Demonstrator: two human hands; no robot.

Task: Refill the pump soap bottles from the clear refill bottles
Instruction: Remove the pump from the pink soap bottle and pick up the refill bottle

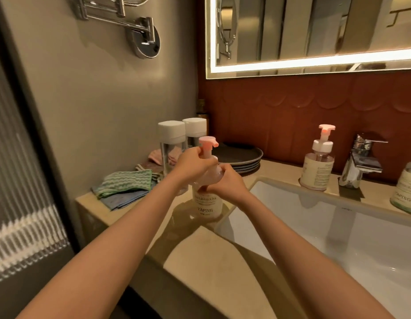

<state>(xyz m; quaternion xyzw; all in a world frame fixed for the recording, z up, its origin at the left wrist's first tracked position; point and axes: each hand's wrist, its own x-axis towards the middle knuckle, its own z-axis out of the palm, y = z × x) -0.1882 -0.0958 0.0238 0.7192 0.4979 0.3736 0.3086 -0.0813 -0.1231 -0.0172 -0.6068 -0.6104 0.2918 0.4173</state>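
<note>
Just left of sink [292, 188], gripping pump [207, 142] with left hand [195, 162], clasping shoulder of YAPING pump bottle [206, 203] with right hand [225, 181]. Probably rigid, slick plastic; hold shoulder firmly.

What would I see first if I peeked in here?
Two hands in the middle: the left hand grips the pink pump top of a soap bottle on the counter, and the right hand holds its shoulder. Above on the wall, the mirror glows brightly along its edge.
</note>
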